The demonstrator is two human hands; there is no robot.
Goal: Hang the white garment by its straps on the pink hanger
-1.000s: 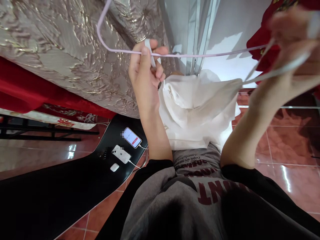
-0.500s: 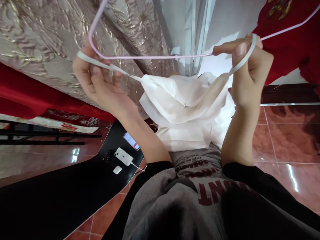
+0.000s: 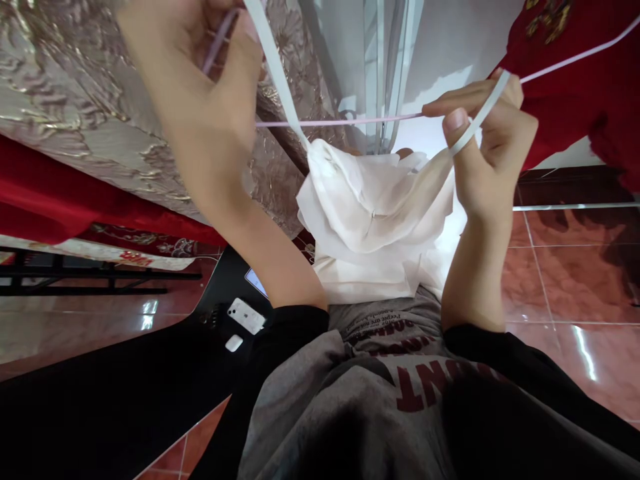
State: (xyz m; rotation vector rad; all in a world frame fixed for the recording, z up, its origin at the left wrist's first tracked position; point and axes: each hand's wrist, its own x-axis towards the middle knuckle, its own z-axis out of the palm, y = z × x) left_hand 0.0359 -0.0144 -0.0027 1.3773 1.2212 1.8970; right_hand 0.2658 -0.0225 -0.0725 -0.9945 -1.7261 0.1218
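A white garment (image 3: 373,220) with thin shoulder straps hangs bunched in front of my chest. My left hand (image 3: 195,93) is raised near the top left, closed on one white strap (image 3: 277,80) and on the end of a pale pink hanger (image 3: 340,121). My right hand (image 3: 487,143) pinches the other white strap (image 3: 473,120) against the hanger's bar at the upper right. The hanger's bar runs level between both hands, above the garment.
A silver-grey patterned cloth (image 3: 75,87) hangs at the left, red fabric (image 3: 575,73) at the upper right. A black surface (image 3: 150,373) at the lower left carries two phones (image 3: 245,315) on cables and a small white case (image 3: 233,343). Glossy red floor tiles (image 3: 565,280) lie below.
My left hand has risen and come closer to the camera, pulling its strap up along the hanger's left end. The right hand has stayed in place, still holding its strap.
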